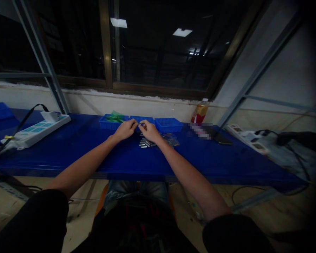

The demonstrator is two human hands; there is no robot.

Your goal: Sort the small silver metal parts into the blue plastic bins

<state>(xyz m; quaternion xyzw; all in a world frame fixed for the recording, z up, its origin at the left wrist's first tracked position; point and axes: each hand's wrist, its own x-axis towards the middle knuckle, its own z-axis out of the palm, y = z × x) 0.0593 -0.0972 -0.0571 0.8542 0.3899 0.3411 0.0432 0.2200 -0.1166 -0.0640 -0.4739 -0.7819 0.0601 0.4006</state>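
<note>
My left hand [125, 129] and my right hand [150, 131] meet above the blue table, with fingertips nearly touching in front of the bins. The fingers of my left hand are pinched together; what they hold, if anything, is hidden. Between the thumb and finger of my right hand shows a bit of something small and dark, too small to name. Beneath my right hand lies a loose pile of short, shiny metal pieces [144, 143]. A clear plastic bag [173, 140] rests beside the pile, partly behind my right wrist.
Along the back stand a blue bin [103, 123] with green plastic in it, a middle blue bin [142, 118] and a right blue bin [169, 125]. A white power strip [39, 130] lies left. Rightward are a red-and-gold packet [200, 114] and a phone [222, 138].
</note>
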